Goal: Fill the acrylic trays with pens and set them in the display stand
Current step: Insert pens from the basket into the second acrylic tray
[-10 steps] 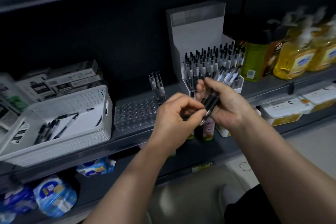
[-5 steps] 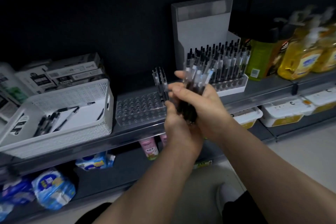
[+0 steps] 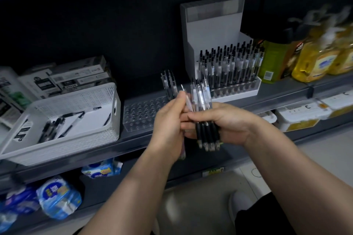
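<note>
A bundle of pens [image 3: 205, 118] stands upright at the frame's centre, tips down, with the right hand [image 3: 231, 122] curled round its black grips. The left hand [image 3: 168, 120], just left of it, pinches a single pen [image 3: 188, 102] between thumb and curled fingers, and that pen leans away from the rest. Behind the hands on the shelf [image 3: 66, 155] lies the acrylic tray [image 3: 139, 116]. Most of its holes are open, a few standing pens [image 3: 169, 85] fill its far right corner, and the hands cover its right end. To the right the white display stand [image 3: 212, 30] holds a full tray [image 3: 236, 87], with yellow bottles [image 3: 315, 59] beyond. To the left a white basket [image 3: 76, 99] with loose pens [image 3: 55, 128] sits just beside the tray, and boxes [image 3: 76, 76] are stacked behind it. Half a second ago the left hand sat under the bundle and no pen was drawn out. A second ago the bundle lay slanted. The tray's left and front rows are unobstructed, and the shelf's front edge runs below the wrists.
</note>
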